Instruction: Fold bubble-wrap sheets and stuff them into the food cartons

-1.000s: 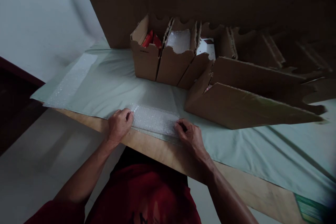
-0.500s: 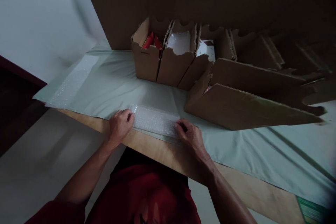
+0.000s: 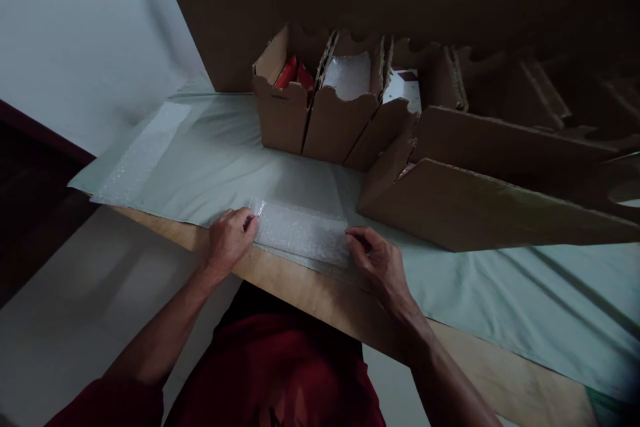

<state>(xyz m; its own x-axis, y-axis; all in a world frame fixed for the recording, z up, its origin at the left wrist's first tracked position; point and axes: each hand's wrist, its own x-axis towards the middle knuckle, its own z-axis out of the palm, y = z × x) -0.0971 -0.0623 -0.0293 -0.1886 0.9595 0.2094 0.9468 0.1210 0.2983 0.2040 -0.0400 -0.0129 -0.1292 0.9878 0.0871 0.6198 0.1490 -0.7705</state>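
A folded piece of bubble wrap point(image 3: 300, 233) lies flat on the pale green sheet point(image 3: 215, 160) near the table's front edge. My left hand point(image 3: 229, 240) pinches its left end with curled fingers. At the opposite end, my right hand point(image 3: 377, 260) grips the wrap in the same closed way. Both hands rest low on the table, with my red shirt point(image 3: 280, 373) below them.
Open cardboard boxes point(image 3: 320, 120) stand in a row behind; one holds red items point(image 3: 295, 73), another bubble wrap point(image 3: 350, 77). Flat cardboard panels point(image 3: 490, 207) lean at the right. A long bubble wrap strip point(image 3: 140, 153) lies at the left. The wooden table edge point(image 3: 310, 293) runs diagonally.
My right hand has slid slightly to the right along the wrap's end. The left hand has stayed put. The view has shifted a little.
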